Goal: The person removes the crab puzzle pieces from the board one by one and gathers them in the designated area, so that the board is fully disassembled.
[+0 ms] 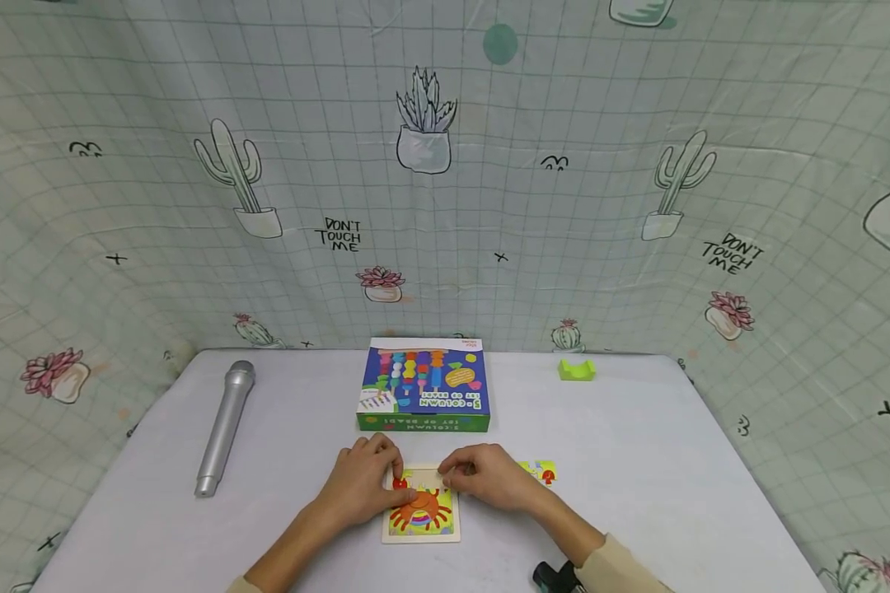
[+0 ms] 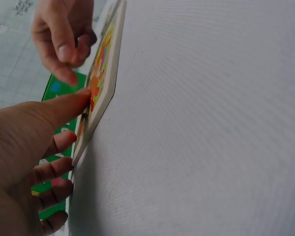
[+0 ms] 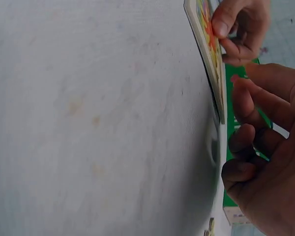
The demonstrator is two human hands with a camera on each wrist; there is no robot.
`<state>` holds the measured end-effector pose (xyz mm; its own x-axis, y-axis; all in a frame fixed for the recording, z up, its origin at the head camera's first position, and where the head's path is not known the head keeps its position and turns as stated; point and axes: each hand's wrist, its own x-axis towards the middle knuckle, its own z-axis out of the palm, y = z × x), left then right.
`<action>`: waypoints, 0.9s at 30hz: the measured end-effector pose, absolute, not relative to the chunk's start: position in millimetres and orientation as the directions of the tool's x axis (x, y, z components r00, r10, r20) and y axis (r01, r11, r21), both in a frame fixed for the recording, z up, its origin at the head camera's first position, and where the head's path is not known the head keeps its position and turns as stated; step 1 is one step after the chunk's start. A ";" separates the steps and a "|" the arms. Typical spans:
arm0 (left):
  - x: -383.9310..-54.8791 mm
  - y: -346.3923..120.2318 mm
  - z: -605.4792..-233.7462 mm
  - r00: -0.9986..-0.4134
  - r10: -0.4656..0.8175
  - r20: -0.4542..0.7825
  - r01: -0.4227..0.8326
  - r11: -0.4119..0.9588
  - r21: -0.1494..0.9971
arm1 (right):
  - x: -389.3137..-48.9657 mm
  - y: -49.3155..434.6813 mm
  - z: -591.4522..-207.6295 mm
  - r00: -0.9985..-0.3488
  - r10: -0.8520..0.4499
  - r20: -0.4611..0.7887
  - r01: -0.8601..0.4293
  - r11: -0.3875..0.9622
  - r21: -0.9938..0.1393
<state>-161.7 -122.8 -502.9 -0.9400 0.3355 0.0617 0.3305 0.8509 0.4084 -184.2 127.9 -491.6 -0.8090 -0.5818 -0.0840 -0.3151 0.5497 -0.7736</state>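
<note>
A small jigsaw puzzle (image 1: 421, 520) with an orange crab picture lies in a pale wooden frame (image 1: 421, 539) on the white table. My left hand (image 1: 363, 486) is over its upper left part. The left thumb (image 2: 73, 103) rests on the picture while the other fingers reach down along the frame's edge. My right hand (image 1: 493, 476) hovers at the frame's upper right corner with fingers loosely bent; no object shows between thumb and forefinger (image 3: 243, 101). Partly hidden behind that hand, a yellow-green puzzle piece (image 1: 541, 470) with a red print lies on the table.
Just beyond the hands lies a blue and green bead-set box (image 1: 423, 383). A silver rod with a wider rounded head (image 1: 225, 428) is at the left, and a small lime-green curved block (image 1: 577, 370) at the back right. Behind the table hangs a grid-patterned cloth (image 1: 445, 206).
</note>
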 end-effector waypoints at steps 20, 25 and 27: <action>-162.9 -123.7 -502.5 -0.945 0.323 0.058 0.320 0.865 0.387 | -184.3 97.4 -491.4 -0.784 -0.601 -0.155 -0.364 0.648 -0.669; -163.6 -123.4 -501.6 -0.945 0.324 0.044 0.315 0.864 0.392 | -183.2 93.1 -488.6 -0.790 -0.589 -0.173 -0.381 0.691 -0.614; -163.4 -123.2 -501.2 -0.944 0.326 0.041 0.315 0.863 0.395 | -182.7 91.9 -487.4 -0.788 -0.588 -0.182 -0.382 0.699 -0.604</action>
<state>-163.4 -123.2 -501.2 -0.9444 0.3262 0.0414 0.3153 0.8627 0.3955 -182.7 91.9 -487.4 -0.7879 -0.5883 -0.1821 -0.3822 0.6990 -0.6045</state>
